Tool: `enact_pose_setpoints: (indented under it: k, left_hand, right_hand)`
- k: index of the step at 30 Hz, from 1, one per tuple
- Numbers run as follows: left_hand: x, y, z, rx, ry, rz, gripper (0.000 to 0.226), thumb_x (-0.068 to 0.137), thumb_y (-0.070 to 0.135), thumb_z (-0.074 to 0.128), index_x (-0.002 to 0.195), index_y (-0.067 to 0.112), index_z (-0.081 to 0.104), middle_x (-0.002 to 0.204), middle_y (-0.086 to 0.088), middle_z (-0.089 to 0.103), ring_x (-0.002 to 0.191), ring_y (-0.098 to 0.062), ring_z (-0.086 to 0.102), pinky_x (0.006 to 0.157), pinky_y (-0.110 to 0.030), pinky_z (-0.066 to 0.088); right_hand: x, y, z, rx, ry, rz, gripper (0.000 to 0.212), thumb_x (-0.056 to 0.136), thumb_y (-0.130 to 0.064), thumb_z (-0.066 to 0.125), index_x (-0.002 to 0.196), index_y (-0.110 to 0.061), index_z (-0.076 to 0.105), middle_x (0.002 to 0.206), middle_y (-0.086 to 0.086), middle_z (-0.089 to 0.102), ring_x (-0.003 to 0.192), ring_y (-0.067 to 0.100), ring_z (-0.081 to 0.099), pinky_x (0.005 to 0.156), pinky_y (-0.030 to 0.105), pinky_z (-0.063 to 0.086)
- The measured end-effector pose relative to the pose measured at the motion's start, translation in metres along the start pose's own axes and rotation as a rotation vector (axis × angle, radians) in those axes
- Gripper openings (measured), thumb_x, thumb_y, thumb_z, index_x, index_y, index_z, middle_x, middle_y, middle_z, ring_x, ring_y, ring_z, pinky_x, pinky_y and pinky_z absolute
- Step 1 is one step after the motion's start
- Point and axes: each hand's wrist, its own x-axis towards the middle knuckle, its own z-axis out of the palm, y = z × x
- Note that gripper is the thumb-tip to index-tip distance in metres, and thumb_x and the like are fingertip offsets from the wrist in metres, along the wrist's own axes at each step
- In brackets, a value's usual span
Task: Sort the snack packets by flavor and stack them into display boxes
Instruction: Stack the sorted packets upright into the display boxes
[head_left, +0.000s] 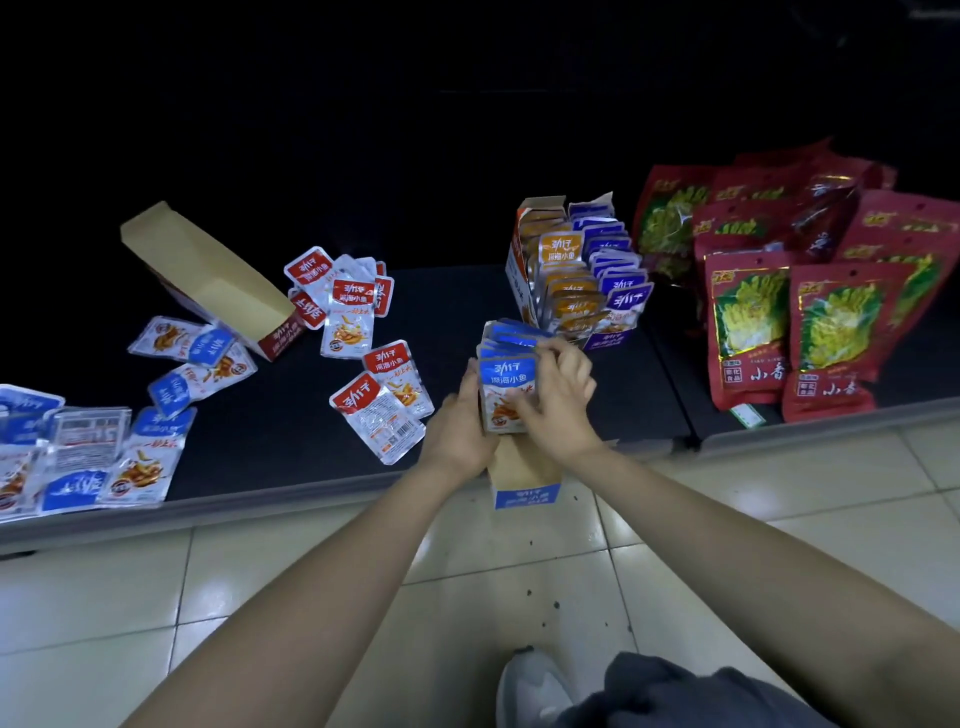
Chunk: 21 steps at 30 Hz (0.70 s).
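At centre frame the left hand (457, 415) and right hand (556, 395) together grip the stack of blue packets (506, 374) over the blue display box (524, 491). Square the edges first, then lower it straight.

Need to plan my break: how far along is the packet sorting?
Done: orange packets and purple packets stand filed in their boxes at the back. In hand: left hand and right hand grip a stack of blue packets over the blue display box. Left: loose red packets beside the tipped red box, and more loose blue packets at the left edge.
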Motion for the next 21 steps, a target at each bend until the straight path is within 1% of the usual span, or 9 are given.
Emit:
enact_pose_setpoints:
  k: [4,8,10,11,12,14,17,19,21]
  left_hand:
    - [-0.001,0.002,0.002,0.023,-0.042,-0.019,0.096,0.087,0.028,0.058,0.15,0.04,-0.013,0.118,-0.013,0.056,0.096,-0.031,0.062,0.082,-0.045,0.052]
    - [0.002,0.002,-0.001,0.054,-0.04,-0.035,0.1,0.088,0.022,0.061,0.149,0.04,-0.015,0.119,-0.014,0.054,0.095,-0.029,0.063,0.08,-0.042,0.052]
    - [0.001,0.001,-0.004,0.073,-0.041,-0.032,0.1,0.088,0.024,0.062,0.149,0.04,-0.016,0.118,-0.014,0.053,0.094,-0.029,0.062,0.077,-0.039,0.051]
    - [0.0,0.001,-0.005,0.081,-0.044,-0.027,0.1,0.089,0.027,0.062,0.148,0.04,-0.017,0.117,-0.013,0.053,0.093,-0.028,0.063,0.077,-0.039,0.051]
    - [-0.001,0.001,-0.005,0.089,-0.047,-0.019,0.101,0.089,0.028,0.062,0.148,0.041,-0.019,0.117,-0.013,0.053,0.092,-0.028,0.063,0.077,-0.039,0.051]
    - [-0.002,0.002,-0.003,0.118,-0.059,-0.014,0.104,0.089,0.026,0.061,0.145,0.042,-0.025,0.115,-0.013,0.051,0.089,-0.027,0.063,0.076,-0.042,0.053]
    - [-0.004,0.004,0.003,0.156,-0.067,-0.007,0.109,0.089,0.023,0.059,0.133,0.049,-0.037,0.113,-0.013,0.049,0.085,-0.027,0.062,0.076,-0.045,0.054]
    - [-0.005,0.004,0.003,0.131,-0.068,-0.007,0.109,0.089,0.025,0.059,0.13,0.05,-0.039,0.115,-0.013,0.046,0.084,-0.027,0.062,0.076,-0.046,0.055]
    - [-0.003,0.004,0.0,0.103,-0.077,-0.009,0.109,0.089,0.028,0.061,0.138,0.042,-0.035,0.121,-0.014,0.043,0.09,-0.028,0.062,0.079,-0.046,0.054]
  right_hand:
    - [0.001,-0.001,0.002,0.021,0.062,0.003,0.075,0.079,-0.009,0.063,0.146,-0.017,0.029,0.153,0.006,0.02,0.141,0.022,0.015,0.106,0.039,0.022]
    - [0.008,0.002,-0.002,-0.046,0.042,-0.027,0.083,0.081,-0.015,0.065,0.152,-0.021,0.022,0.157,-0.002,0.022,0.144,0.017,0.02,0.106,0.04,0.021]
    - [0.01,0.006,-0.005,0.044,-0.015,-0.012,0.085,0.082,-0.017,0.068,0.153,-0.022,0.02,0.158,-0.002,0.018,0.142,0.014,0.025,0.107,0.037,0.023]
    - [0.011,0.008,-0.006,0.151,-0.075,0.004,0.086,0.084,-0.015,0.068,0.153,-0.023,0.018,0.159,-0.001,0.015,0.141,0.012,0.026,0.11,0.036,0.029]
    - [0.012,0.01,-0.008,0.27,-0.14,0.02,0.087,0.085,-0.01,0.067,0.154,-0.025,0.015,0.159,0.0,0.013,0.139,0.011,0.028,0.107,0.033,0.038]
    - [0.011,0.013,-0.01,0.424,-0.227,0.044,0.091,0.087,-0.004,0.064,0.154,-0.031,0.009,0.158,0.001,0.013,0.134,0.006,0.032,0.092,0.016,0.048]
    - [0.011,0.016,-0.012,0.457,-0.263,0.056,0.093,0.088,-0.003,0.064,0.153,-0.035,0.005,0.156,0.0,0.016,0.127,0.0,0.033,0.078,-0.001,0.041]
    - [0.012,0.016,-0.015,0.44,-0.259,0.042,0.093,0.087,-0.006,0.067,0.154,-0.031,0.007,0.156,0.0,0.018,0.128,-0.001,0.031,0.083,-0.001,0.04]
    - [0.014,0.015,-0.019,0.417,-0.245,0.04,0.092,0.085,-0.009,0.069,0.155,-0.026,0.01,0.156,0.002,0.019,0.136,0.006,0.029,0.102,0.015,0.041]
